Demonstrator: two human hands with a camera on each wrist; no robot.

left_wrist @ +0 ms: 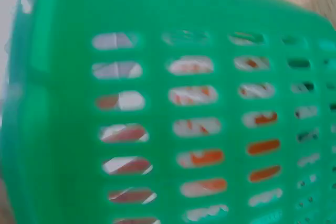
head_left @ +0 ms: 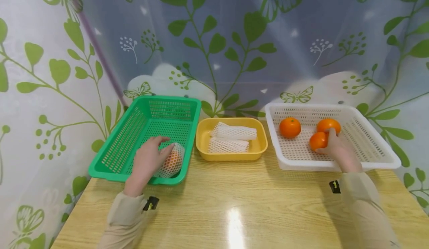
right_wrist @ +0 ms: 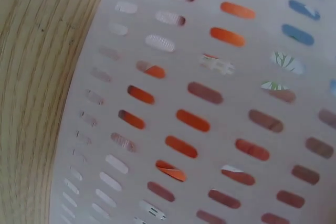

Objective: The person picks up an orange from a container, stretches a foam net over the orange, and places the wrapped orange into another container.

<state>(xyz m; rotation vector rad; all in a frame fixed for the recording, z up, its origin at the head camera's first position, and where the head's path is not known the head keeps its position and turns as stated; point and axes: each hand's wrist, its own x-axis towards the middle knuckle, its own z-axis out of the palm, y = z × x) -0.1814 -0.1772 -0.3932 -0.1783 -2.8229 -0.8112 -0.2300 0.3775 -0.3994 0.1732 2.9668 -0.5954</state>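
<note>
In the green basket (head_left: 193, 130), an orange in a white foam net (head_left: 172, 161) lies at the front right corner. My left hand (head_left: 147, 157) is over that basket beside the netted orange, with fingers spread apart and the thumb near the net. In the white basket (head_left: 273, 141), my right hand (head_left: 340, 150) holds the front orange (head_left: 317, 141) between thumb and fingers. A second orange (head_left: 328, 124) touches it from behind, and a third orange (head_left: 290, 127) sits to the left. Both wrist views look through basket walls, so the hands show only in pieces.
Between the two baskets stands a yellow tray (head_left: 231, 157) with several white foam nets (head_left: 229, 145) inside. All stand on a wooden table (head_left: 261, 200). A leaf-patterned curtain (head_left: 228, 55) hangs behind and at the sides.
</note>
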